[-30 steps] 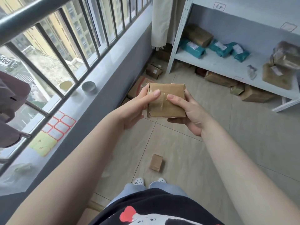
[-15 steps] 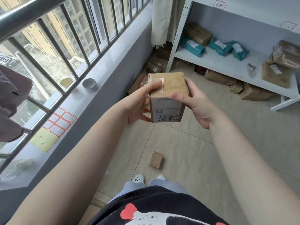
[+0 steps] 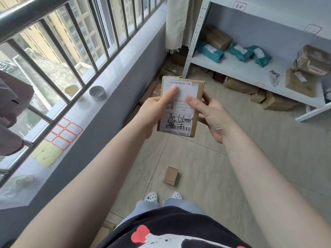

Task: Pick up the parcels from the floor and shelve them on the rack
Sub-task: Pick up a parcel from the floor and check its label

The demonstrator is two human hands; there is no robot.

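- The left hand (image 3: 152,113) and right hand (image 3: 213,117) hold a box (image 3: 180,108) between them, each thumb pressed on its white label, which faces up.
- The box is in the air above the floor (image 3: 206,167), in front of the rack (image 3: 241,68).
- Another small box (image 3: 171,175) lies on the floor just ahead of the shoes.
- Parcels already sit on the rack's shelf; more boxes lie under it.

1. An enclosed apartment balcony is serving as a parcel storeroom: a barred window (image 3: 93,38) is overlooking residential blocks.
2. A white metal rack (image 3: 238,68) is holding teal mailer bags (image 3: 210,52) and brown cardboard boxes (image 3: 217,38).
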